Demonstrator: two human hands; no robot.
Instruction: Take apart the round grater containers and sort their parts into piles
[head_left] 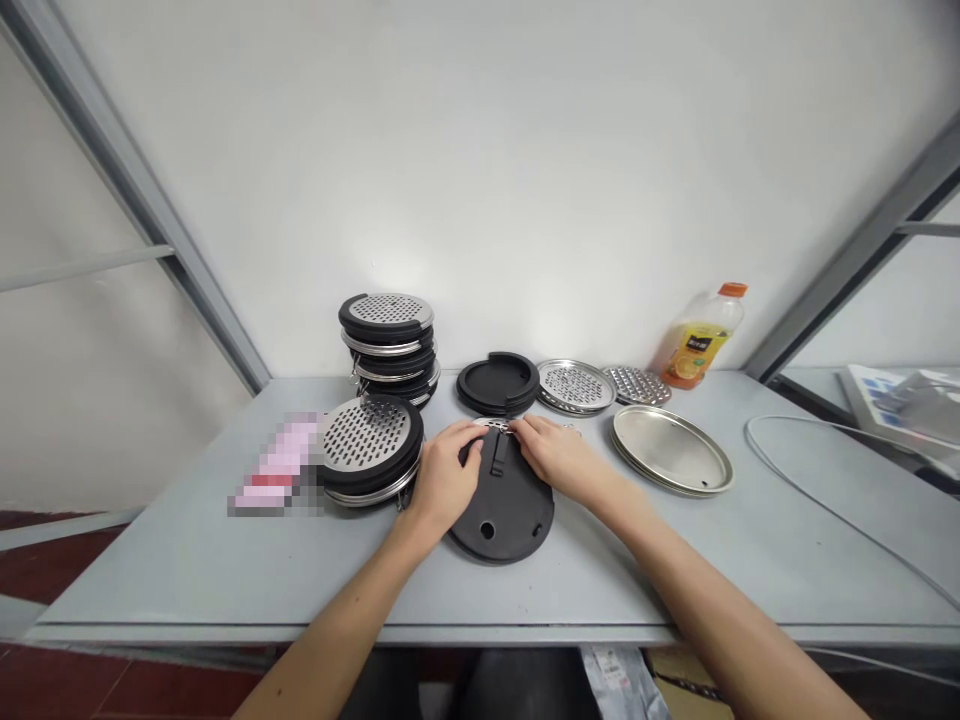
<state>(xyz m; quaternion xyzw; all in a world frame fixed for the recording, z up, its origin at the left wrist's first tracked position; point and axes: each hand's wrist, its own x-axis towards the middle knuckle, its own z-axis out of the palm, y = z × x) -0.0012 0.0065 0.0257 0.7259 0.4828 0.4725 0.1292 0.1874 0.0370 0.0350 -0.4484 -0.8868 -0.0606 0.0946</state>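
Observation:
In front of me a round black plastic disc [504, 510] lies on the table, with a hole and a long raised tab on its face. My left hand [451, 468] is closed on its upper left edge. At the upper right, my right hand [553, 452] grips the same disc, fingertips near the top of the tab. Between the hands, a perforated metal grater plate [493, 424] shows in part past the far edge; my fingers hide the rest. Just left of my left hand stands a short stack of black-rimmed graters [367, 440].
Behind it rises a taller grater stack [386, 310]. Black plastic rings [495, 385], grater plates [576, 385], a coarser grater plate [637, 385] and plain metal lids [671, 450] lie further back and right. An orange-capped juice bottle [701, 340] stands by the wall; a white cable [817, 500] crosses the right side.

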